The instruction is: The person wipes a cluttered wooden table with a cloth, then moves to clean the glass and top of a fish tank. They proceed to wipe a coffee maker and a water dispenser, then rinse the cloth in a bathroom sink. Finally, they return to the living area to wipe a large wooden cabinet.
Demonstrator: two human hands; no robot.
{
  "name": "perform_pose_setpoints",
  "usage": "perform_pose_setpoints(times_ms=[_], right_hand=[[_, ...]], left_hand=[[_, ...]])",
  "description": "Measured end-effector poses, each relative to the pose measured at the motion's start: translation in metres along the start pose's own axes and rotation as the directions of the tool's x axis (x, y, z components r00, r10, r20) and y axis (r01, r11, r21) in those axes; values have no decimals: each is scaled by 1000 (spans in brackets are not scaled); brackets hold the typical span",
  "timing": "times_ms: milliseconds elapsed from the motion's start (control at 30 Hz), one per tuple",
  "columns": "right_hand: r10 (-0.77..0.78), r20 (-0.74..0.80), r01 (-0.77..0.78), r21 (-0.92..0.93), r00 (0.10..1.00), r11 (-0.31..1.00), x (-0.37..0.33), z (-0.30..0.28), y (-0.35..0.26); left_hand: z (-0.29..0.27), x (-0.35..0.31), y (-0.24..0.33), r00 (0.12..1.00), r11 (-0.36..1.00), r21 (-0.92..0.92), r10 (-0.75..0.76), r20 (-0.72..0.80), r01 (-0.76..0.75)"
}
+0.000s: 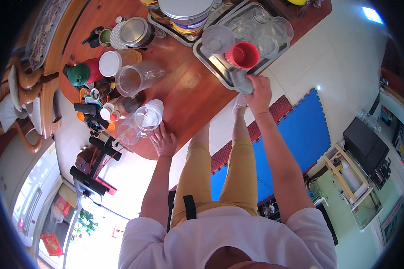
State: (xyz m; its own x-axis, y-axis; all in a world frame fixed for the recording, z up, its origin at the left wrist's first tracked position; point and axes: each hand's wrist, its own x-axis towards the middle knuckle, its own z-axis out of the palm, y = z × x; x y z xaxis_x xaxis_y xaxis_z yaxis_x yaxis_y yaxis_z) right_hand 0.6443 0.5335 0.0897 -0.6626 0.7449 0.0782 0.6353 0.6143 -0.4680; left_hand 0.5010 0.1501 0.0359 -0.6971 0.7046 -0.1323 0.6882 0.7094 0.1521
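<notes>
A bunched grey cloth [240, 81] is gripped in my right hand [259, 95], at the near corner of a metal tray [216, 71]. Close above the cloth, a red cup [242, 54] stands on that tray beside a clear plastic cup [217, 39] and several clear glasses [267, 45]. My left hand [164, 141] lies on the wooden table [188, 94] near its edge, fingers stretched out. Just beyond its fingertips is a clear glass mug [148, 117] with something white in it, which may be tissue.
Along the table's left side stand a tall clear container [132, 80], a white-lidded jar [111, 63], a green-capped red bottle [79, 74] and a silver-lidded canister [135, 32]. A large lidded tub [186, 13] sits at the back. Blue foam mats [292, 130] cover floor to the right.
</notes>
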Motion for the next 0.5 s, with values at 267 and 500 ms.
perform_pose_setpoints(times_ms=[267, 500], right_hand=[[-120, 159, 148, -178, 980, 973, 9, 16, 13], [-225, 146, 242, -109, 963, 964, 5, 19, 1]], left_hand=[[-51, 49, 125, 954, 938, -332, 6, 299, 98], [-14, 141, 213, 971, 594, -768, -170, 169, 238]])
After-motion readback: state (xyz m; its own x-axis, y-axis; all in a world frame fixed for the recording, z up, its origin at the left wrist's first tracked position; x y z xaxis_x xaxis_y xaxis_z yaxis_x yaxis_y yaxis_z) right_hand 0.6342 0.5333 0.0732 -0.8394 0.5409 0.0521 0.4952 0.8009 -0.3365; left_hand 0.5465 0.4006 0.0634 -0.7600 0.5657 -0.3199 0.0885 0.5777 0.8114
